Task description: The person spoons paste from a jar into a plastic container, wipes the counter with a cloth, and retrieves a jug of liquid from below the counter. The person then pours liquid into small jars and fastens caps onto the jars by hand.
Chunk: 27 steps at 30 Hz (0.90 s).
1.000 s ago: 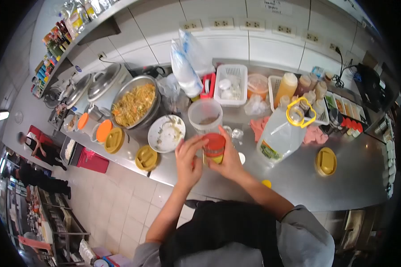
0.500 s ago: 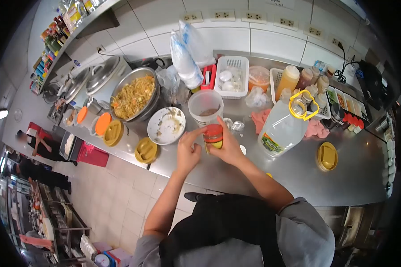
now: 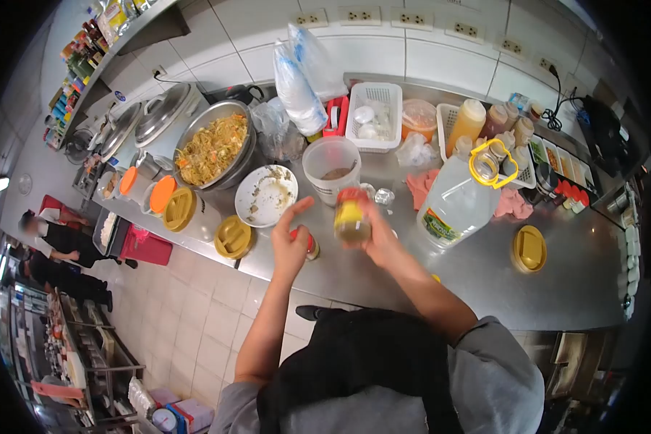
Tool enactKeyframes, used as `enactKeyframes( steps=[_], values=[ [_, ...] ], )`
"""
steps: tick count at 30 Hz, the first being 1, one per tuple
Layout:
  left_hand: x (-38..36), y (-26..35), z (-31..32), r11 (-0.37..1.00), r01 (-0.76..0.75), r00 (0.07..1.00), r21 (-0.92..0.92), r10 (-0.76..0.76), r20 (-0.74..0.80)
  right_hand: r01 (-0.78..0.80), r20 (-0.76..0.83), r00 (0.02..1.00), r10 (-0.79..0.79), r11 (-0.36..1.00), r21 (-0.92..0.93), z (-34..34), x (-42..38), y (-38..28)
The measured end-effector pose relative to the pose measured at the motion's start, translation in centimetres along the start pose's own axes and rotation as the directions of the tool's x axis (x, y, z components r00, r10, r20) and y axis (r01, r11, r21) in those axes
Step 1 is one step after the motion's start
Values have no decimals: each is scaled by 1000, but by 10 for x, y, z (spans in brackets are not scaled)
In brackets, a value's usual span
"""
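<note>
In my right hand is a spice jar with a red lid and a yellow label, slightly blurred and raised in front of the clear plastic tub. My left hand is to its left, index finger stretched out and the other fingers loosely bent. Another small red-capped jar shows right beside my left hand, partly hidden behind it. The tub holds some brown contents at the bottom. A white bowl with food residue sits just beyond my left hand.
A large jug with a yellow handle stands on the steel counter at right. Left are a metal bowl of noodles and yellow lids. Sauce bottles and a white basket line the back. Two people stand far left.
My hands have drawn apart: the left has moved off the jar's lid to the left, while the right keeps the jar. The second red-capped jar has come into sight.
</note>
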<state>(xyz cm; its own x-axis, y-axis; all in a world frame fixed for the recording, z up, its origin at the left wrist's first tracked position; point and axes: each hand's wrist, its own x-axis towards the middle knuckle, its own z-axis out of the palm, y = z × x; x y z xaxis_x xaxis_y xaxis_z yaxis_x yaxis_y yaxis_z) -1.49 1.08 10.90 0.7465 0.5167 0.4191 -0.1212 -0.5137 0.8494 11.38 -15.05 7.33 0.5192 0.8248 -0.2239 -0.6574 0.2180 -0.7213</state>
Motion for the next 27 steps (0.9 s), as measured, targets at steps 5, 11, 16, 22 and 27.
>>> enactKeyframes(
  steps=[5, 11, 16, 22, 27],
  values=[
    [-8, 19, -3, 991, 134, 991, 16, -134, 14, -1, -140, 990, 11, 997, 74, 5, 12, -25],
    [-3, 13, -4, 994, 90, 994, -61, -93, -51, 52, -90, 995, -41, 992, 117, 8, 10, -29],
    [-22, 16, 2, 954, 252, 965, -161, -261, -40, 63, -130, 991, -42, 985, 162, 6, 25, -24],
    [-27, 21, 8, 903, 355, 933, -241, -328, 145, 157, -126, 975, -183, 968, -196, 21, 15, -10],
    [-33, 14, 27, 990, 109, 994, 85, -109, 2, 560, 183, 776, -604, 525, -640, 41, 16, -5]
  ],
)
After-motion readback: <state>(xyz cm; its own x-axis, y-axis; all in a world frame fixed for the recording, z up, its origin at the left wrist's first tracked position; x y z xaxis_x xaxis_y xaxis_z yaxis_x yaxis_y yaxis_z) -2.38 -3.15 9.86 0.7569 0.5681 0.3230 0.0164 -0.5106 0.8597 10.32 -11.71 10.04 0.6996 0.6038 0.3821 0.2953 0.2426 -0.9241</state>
